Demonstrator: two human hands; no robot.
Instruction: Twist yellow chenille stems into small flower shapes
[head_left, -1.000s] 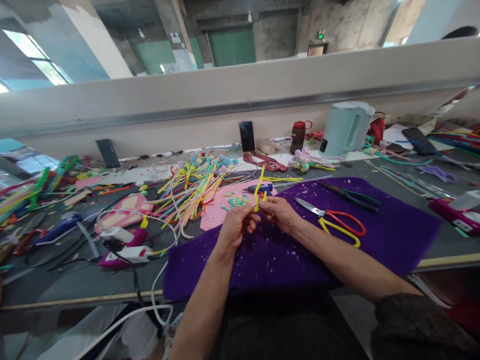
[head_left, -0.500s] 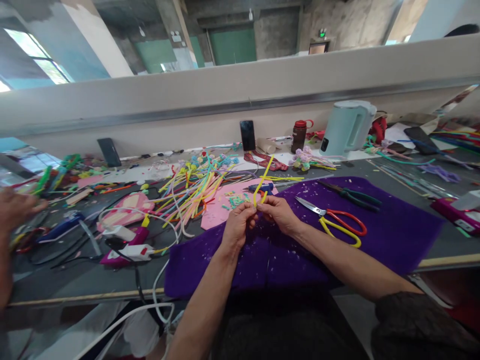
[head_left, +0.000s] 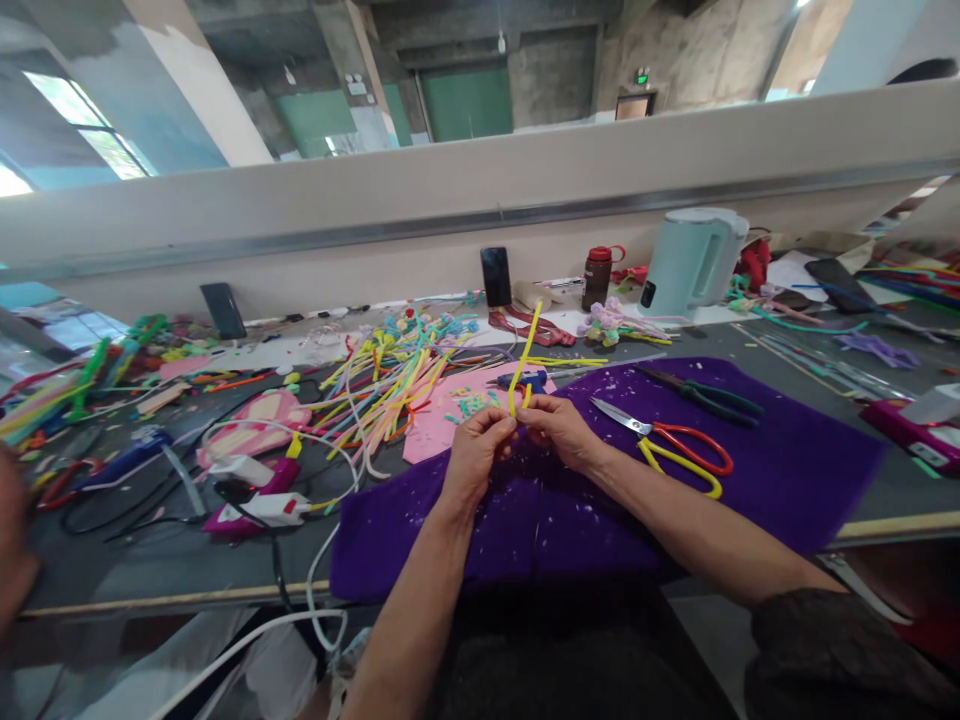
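Observation:
A bent yellow craft stem (head_left: pixel 529 350) rises from between my fingertips, its long end pointing up. My left hand (head_left: pixel 478 450) pinches its lower part, and my right hand (head_left: pixel 556 430) grips it from the other side, the fingertips of both nearly touching. Beneath them lies a purple cloth (head_left: pixel 600 520) dotted with small scraps. Scissors (head_left: pixel 660 440) with one red and one yellow handle rest on the cloth, right of my right hand. Just beyond my hands, a blue glue gun (head_left: pixel 531 381) sits by a pink sheet (head_left: pixel 427 430) with small green and yellow pieces.
Dark-handled pliers (head_left: pixel 709 395) lie on the cloth. Many coloured stems (head_left: pixel 397 390) are piled left of centre. A kettle (head_left: pixel 694 262), a bottle (head_left: pixel 598 278) and a phone (head_left: pixel 496 277) stand at the back. White cables (head_left: pixel 319 585) cross the left edge; another person's hand (head_left: pixel 11 540) is far left.
The other person's hand at the far left has moved down and toward the frame's edge. The yellow stem stands slightly more upright, while my hands have barely moved.

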